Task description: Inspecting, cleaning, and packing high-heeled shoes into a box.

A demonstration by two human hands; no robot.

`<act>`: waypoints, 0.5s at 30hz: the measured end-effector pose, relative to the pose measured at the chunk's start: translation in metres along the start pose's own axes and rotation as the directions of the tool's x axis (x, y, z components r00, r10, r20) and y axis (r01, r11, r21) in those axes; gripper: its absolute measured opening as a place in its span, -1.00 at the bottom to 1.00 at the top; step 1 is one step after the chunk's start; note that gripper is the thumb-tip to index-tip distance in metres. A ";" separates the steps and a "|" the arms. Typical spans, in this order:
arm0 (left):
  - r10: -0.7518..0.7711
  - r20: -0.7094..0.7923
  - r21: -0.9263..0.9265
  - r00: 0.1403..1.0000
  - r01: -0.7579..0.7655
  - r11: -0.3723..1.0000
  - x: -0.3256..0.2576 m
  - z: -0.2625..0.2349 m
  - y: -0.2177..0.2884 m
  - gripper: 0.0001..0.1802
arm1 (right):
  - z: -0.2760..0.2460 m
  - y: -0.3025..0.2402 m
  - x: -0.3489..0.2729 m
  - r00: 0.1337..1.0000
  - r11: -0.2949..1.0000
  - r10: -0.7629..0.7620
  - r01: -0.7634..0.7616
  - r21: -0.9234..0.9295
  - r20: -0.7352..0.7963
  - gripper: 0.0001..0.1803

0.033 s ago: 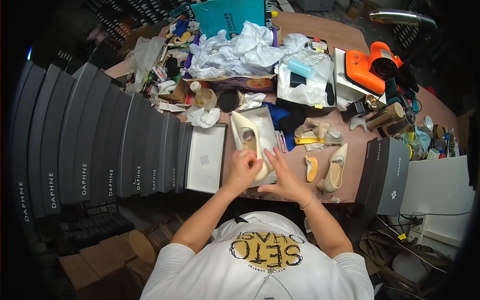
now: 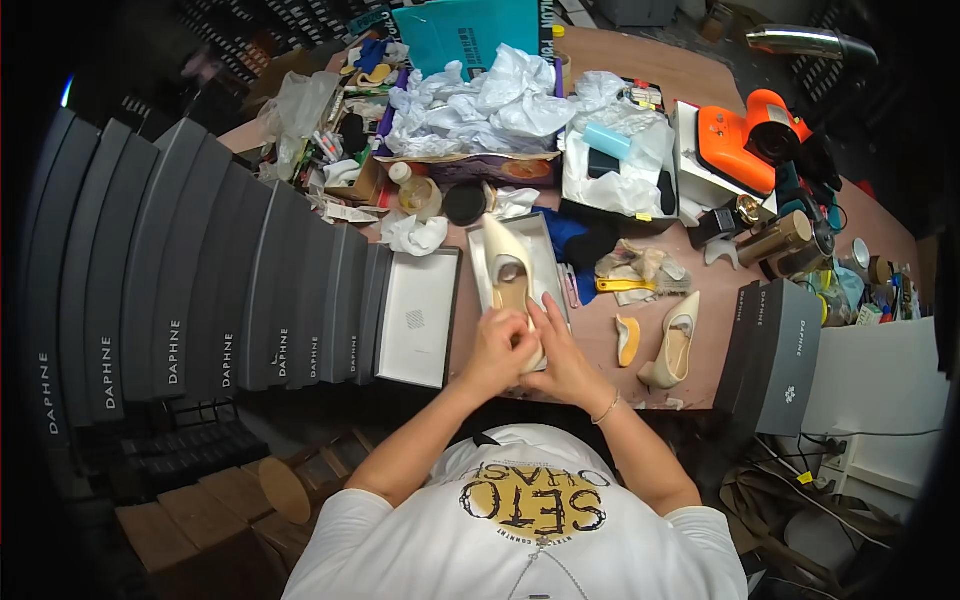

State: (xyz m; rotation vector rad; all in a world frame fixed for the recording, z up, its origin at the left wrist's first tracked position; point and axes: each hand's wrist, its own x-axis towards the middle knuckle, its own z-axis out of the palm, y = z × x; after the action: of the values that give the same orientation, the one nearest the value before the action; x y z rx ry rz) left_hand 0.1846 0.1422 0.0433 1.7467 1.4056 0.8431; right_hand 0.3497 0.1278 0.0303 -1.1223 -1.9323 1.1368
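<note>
A cream pointed-toe pump (image 2: 507, 250) is held over an open grey box (image 2: 545, 255), its toe pointing away from me. My left hand (image 2: 500, 348) has its fingers bent and closed at the pump's heel end. Along the right side of the heel, my right hand (image 2: 562, 360) presses its fingers against the pump, and its thumb is near the heel's bottom. Between them the hands hide most of the heel. The matching cream pump (image 2: 677, 342) stands on the table to the right, beside a yellow-orange and white pad (image 2: 627, 341).
A white-lined box lid (image 2: 415, 320) lies left of the box, next to a row of dark shoe boxes (image 2: 200, 280). A yellow-handled brush (image 2: 625, 285) lies on a cloth. Paper-filled boxes (image 2: 470, 165) and an orange device (image 2: 735, 150) stand behind; more dark boxes (image 2: 785, 350) are right.
My right hand, spread apart near the heel before, has come in against the pump. The pump's toe points more straight away from me. The whole view has shifted slightly.
</note>
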 end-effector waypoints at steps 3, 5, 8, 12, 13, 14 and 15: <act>0.048 0.087 0.064 0.995 -0.054 0.997 -0.031 -0.013 0.011 -0.79 | 0.045 0.004 -0.011 0.987 0.996 -0.081 0.074 -0.058 -0.140 0.01; 0.047 0.079 0.100 0.996 -0.055 0.993 -0.048 -0.025 0.015 -0.78 | 0.062 -0.004 -0.018 0.995 0.997 -0.004 0.012 0.077 -0.103 0.05; 0.140 -0.011 0.025 0.990 -0.140 0.990 -0.065 -0.047 0.000 -0.77 | 0.082 -0.008 -0.004 0.993 0.993 -0.112 0.113 0.043 -0.040 0.03; -0.067 -0.168 -0.027 0.984 0.064 0.998 -0.083 -0.075 -0.049 -0.86 | 0.099 -0.022 0.035 0.961 0.973 -0.197 0.167 0.162 0.196 0.00; -0.093 -0.210 0.005 0.973 0.096 0.995 -0.082 -0.083 -0.060 -0.88 | 0.094 -0.019 0.049 0.956 0.974 -0.216 0.199 0.107 0.198 -0.04; -0.112 -0.292 0.050 0.950 0.132 0.990 -0.082 -0.088 -0.077 -0.89 | 0.088 -0.012 0.065 0.950 0.972 -0.234 0.228 0.051 0.208 -0.09; -0.182 -0.309 0.002 0.933 0.192 0.981 -0.077 -0.095 -0.086 -0.89 | 0.079 -0.004 0.085 0.945 0.967 -0.250 0.257 -0.004 0.213 -0.13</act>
State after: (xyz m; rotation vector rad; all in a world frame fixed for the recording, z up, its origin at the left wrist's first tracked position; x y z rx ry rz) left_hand 0.0463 0.0911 0.0153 1.5188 1.7677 1.0240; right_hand 0.2458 0.1735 0.0069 -0.7637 -2.1911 1.1219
